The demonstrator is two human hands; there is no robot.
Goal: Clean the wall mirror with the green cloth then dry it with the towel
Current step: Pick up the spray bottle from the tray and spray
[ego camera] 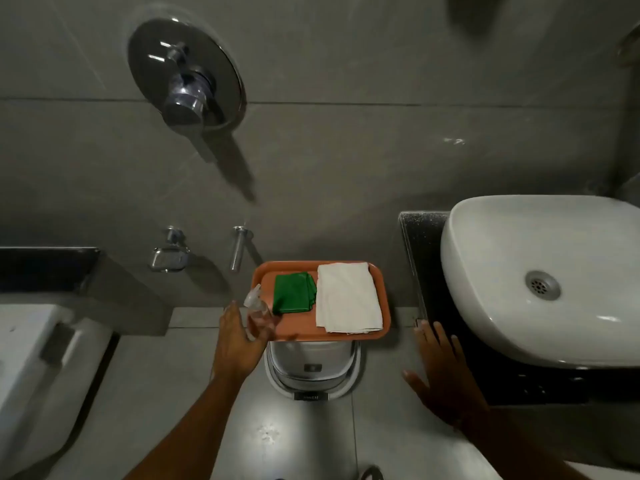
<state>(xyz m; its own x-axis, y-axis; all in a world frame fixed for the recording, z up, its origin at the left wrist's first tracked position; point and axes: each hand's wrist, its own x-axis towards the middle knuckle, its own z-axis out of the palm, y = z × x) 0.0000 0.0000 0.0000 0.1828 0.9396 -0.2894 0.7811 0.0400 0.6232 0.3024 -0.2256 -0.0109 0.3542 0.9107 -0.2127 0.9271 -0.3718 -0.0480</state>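
Observation:
An orange tray (381,275) rests on top of a steel pedal bin (311,372). On it lie a folded green cloth (293,293) and, to its right, a folded white towel (348,297). A clear spray bottle (258,311) stands at the tray's left end. My left hand (239,341) is at the bottle, fingers curled around its lower part. My right hand (440,368) hovers open with fingers spread, beside the dark counter edge. No mirror is in view.
A white basin (519,244) sits on a black counter (420,244) at the right. A toilet (38,358) is at the left. On the grey tiled wall are a shower mixer (187,77), a spout (239,247) and a soap holder (169,258).

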